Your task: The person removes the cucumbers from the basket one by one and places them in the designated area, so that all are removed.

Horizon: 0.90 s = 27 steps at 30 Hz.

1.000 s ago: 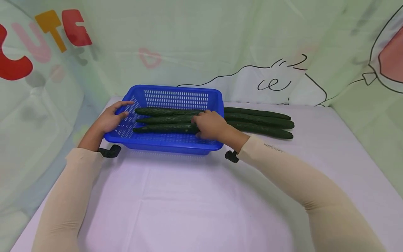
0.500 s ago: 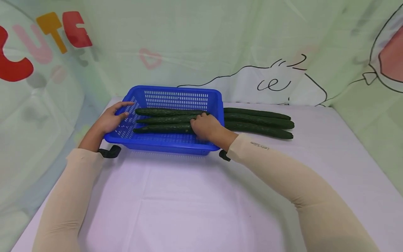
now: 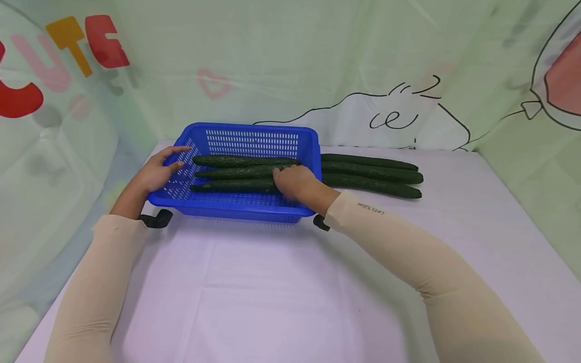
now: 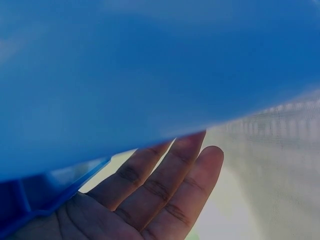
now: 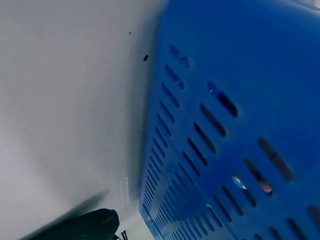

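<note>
A blue perforated plastic basket (image 3: 236,201) stands on the table, with three long green cucumbers (image 3: 231,173) side by side inside it. My right hand (image 3: 297,182) reaches over the basket's right end, its fingers curled at the right part of the nearest cucumber (image 3: 231,185); the fingertips are hidden. At the left rim rests my left hand (image 3: 159,170), thumb and index finger stretched over the edge. In the left wrist view, fairly straight fingers (image 4: 165,187) show beyond the blurred blue rim. The right wrist view shows the basket's slotted outer wall (image 5: 200,140), the hand itself out of sight.
Three more cucumbers (image 3: 374,174) lie on the white tablecloth (image 3: 272,287), right beside the basket's right end. A printed pale green cloth (image 3: 272,60) hangs behind the table. Dark wrist camera mounts (image 3: 156,219) sit below the wrists near the basket's front corners.
My right hand has shifted slightly left and settled lower over the cucumbers' right ends. The left hand and basket stay put; the head view has drifted slightly.
</note>
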Motion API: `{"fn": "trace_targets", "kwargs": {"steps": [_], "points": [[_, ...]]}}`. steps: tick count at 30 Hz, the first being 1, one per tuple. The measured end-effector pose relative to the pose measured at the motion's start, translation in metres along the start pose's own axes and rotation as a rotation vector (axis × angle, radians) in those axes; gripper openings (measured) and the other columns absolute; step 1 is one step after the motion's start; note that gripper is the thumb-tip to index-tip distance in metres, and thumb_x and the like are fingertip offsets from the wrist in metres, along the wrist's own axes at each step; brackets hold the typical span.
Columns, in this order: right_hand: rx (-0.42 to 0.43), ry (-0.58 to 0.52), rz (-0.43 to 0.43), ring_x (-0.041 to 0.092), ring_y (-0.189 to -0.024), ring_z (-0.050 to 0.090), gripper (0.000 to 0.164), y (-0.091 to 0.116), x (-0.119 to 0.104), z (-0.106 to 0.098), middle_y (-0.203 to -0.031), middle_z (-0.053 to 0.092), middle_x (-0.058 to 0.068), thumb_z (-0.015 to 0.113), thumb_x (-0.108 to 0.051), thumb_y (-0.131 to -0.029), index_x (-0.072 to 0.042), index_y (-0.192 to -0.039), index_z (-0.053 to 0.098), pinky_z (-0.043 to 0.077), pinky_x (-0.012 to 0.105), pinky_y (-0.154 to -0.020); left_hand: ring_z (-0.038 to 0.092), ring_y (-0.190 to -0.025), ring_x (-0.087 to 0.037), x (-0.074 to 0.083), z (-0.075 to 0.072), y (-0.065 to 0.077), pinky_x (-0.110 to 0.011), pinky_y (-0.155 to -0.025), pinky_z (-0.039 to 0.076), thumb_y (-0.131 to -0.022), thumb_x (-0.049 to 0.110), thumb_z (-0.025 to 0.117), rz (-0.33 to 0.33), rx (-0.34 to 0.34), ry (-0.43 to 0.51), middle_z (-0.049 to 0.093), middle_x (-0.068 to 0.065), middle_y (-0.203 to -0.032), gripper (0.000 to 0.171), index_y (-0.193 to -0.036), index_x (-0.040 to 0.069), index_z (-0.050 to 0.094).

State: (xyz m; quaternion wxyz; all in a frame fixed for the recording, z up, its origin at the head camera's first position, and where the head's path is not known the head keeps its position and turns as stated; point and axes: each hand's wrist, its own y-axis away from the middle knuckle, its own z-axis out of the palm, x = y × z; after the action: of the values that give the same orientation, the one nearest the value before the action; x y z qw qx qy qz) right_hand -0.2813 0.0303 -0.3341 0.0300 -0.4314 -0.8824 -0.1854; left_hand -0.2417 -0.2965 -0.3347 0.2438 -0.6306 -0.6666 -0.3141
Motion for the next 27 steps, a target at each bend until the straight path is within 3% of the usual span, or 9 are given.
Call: {"fn": "trace_targets", "kwargs": {"steps": [5, 9, 13, 16, 20, 23, 27], "points": [[0.008, 0.013, -0.012, 0.031, -0.126, 0.058, 0.050, -0.0005, 0.0008, 0.0008, -0.138, 0.059, 0.014, 0.049, -0.019, -0.103, -0.004, -0.150, 0.038, 0.045, 0.043, -0.106, 0.032, -0.140, -0.048, -0.0003, 0.0003, -0.0009, -0.064, -0.107, 0.032, -0.106, 0.025, 0.041, -0.001, 0.002, -0.006, 0.017, -0.019, -0.164, 0.049, -0.154, 0.024, 0.034], [0.030, 0.029, -0.036, 0.029, -0.115, 0.064, 0.043, 0.0006, 0.0017, 0.0019, -0.124, 0.068, 0.012, 0.059, -0.026, -0.098, -0.005, -0.136, 0.054, 0.049, 0.042, -0.101, 0.036, -0.138, -0.047, -0.0013, 0.0005, -0.0016, -0.062, -0.105, 0.034, -0.105, 0.025, 0.042, -0.004, 0.010, -0.003, 0.018, -0.020, -0.163, 0.049, -0.153, 0.023, 0.034], [0.050, 0.026, -0.056, 0.027, -0.109, 0.067, 0.041, 0.0024, 0.0020, 0.0020, -0.116, 0.070, 0.012, 0.065, -0.032, -0.094, -0.005, -0.125, 0.060, 0.051, 0.041, -0.099, 0.033, -0.140, -0.048, -0.0008, 0.0007, -0.0013, -0.063, -0.106, 0.032, -0.105, 0.024, 0.042, -0.004, 0.010, 0.002, 0.018, -0.020, -0.163, 0.048, -0.153, 0.023, 0.035], [0.058, 0.008, -0.060, 0.028, -0.111, 0.066, 0.040, 0.0028, 0.0016, 0.0013, -0.119, 0.069, 0.013, 0.059, -0.029, -0.098, -0.003, -0.128, 0.058, 0.051, 0.041, -0.100, 0.032, -0.141, -0.049, 0.0001, 0.0007, -0.0011, -0.064, -0.108, 0.031, -0.106, 0.024, 0.040, -0.002, 0.001, 0.000, 0.016, -0.020, -0.164, 0.048, -0.154, 0.023, 0.033], [0.056, -0.073, -0.043, 0.029, -0.122, 0.060, 0.047, 0.0019, 0.0007, -0.0003, -0.134, 0.060, 0.017, 0.049, -0.021, -0.102, 0.001, -0.143, 0.044, 0.048, 0.042, -0.103, 0.037, -0.137, -0.047, 0.0020, 0.0006, 0.0001, -0.061, -0.104, 0.035, -0.106, 0.025, 0.040, -0.011, -0.004, 0.000, 0.016, -0.020, -0.164, 0.049, -0.154, 0.024, 0.033], [0.052, -0.148, -0.031, 0.030, -0.127, 0.056, 0.054, 0.0006, 0.0004, -0.0016, -0.143, 0.052, 0.019, 0.048, -0.019, -0.102, 0.001, -0.149, 0.033, 0.047, 0.043, -0.105, 0.040, -0.134, -0.046, 0.0025, 0.0005, 0.0008, -0.059, -0.102, 0.037, -0.106, 0.025, 0.040, -0.012, -0.002, -0.001, 0.017, -0.020, -0.163, 0.048, -0.154, 0.024, 0.033], [0.076, -0.209, -0.043, 0.031, -0.131, 0.052, 0.056, -0.0009, 0.0008, -0.0024, -0.146, 0.047, 0.018, 0.050, -0.019, -0.101, -0.002, -0.151, 0.029, 0.044, 0.043, -0.108, 0.040, -0.134, -0.046, 0.0022, 0.0003, 0.0007, -0.059, -0.102, 0.037, -0.106, 0.025, 0.040, -0.010, -0.002, 0.000, 0.017, -0.020, -0.163, 0.049, -0.154, 0.024, 0.033]]}}
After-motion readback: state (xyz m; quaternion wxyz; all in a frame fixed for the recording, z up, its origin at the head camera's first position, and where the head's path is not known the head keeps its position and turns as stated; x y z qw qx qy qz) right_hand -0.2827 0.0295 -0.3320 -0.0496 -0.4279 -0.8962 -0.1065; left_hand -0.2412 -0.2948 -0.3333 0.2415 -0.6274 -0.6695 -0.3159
